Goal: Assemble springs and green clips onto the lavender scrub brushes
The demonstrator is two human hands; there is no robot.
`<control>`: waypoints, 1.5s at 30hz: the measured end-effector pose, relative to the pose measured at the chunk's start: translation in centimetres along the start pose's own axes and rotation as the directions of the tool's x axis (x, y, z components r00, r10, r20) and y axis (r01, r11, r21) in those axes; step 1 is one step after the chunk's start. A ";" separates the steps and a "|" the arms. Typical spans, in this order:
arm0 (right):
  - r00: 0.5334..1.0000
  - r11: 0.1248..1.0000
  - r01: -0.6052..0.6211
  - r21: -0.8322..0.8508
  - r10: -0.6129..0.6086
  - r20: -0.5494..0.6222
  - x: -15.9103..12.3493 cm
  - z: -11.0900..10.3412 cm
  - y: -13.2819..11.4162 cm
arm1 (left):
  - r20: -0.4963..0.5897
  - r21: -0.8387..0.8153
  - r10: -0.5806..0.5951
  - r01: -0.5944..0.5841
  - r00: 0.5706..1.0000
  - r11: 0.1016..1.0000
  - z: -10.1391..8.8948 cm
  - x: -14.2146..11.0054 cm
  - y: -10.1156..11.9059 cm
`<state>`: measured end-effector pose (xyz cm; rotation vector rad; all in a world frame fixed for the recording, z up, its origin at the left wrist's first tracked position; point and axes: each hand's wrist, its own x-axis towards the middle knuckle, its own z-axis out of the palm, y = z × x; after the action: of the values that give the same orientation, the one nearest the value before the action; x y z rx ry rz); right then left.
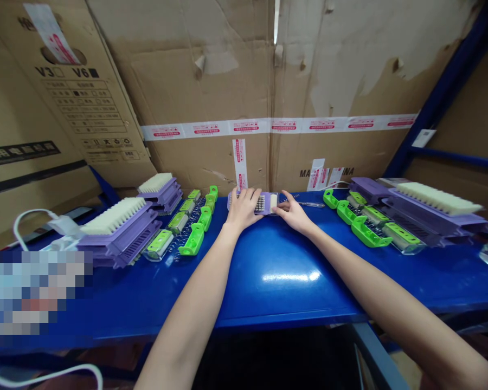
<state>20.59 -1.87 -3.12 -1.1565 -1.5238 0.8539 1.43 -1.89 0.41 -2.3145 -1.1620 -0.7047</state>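
Note:
Far back on the blue table, near the cardboard wall, lies a purple plastic piece point(260, 203) with rows of small dark holes. My left hand point(244, 208) rests over its left part, fingers draped across the top and the thumb along the near edge. A pale block point(274, 201) sits at the right end of the piece. There my right hand point(295, 214) grips with its thumb and curled fingers, the index finger raised apart. Its fingertips are partly hidden. Behind the right hand lie a small metal spring point(295, 197) and a thin clear-handled tool point(312, 205).
On the left stand purple housings point(120, 241) with white bristle pads, clear-and-green blocks point(160, 244), springs point(183, 234) and green clips point(192, 242). Similar housings point(427, 222), blocks point(404, 238) and green clips point(368, 233) lie right. A white cable point(22, 216) runs at the left.

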 end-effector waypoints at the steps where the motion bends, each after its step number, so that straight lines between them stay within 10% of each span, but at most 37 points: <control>1: 1.000 1.000 -0.003 -0.003 0.003 -0.002 0.0 0.0 0.0 | 0.005 0.004 -0.005 0.005 1.000 1.000 0.0 0.0 0.0; 45: 1.000 0.996 -0.030 -0.083 0.029 -0.006 -0.1 -0.1 -0.1 | 0.103 0.186 -0.341 0.318 0.935 0.930 0.3 -0.1 -0.2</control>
<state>20.72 -1.99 -3.03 -1.2434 -1.5543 0.8131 1.31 -1.67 0.11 -2.0738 -1.6332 -0.5453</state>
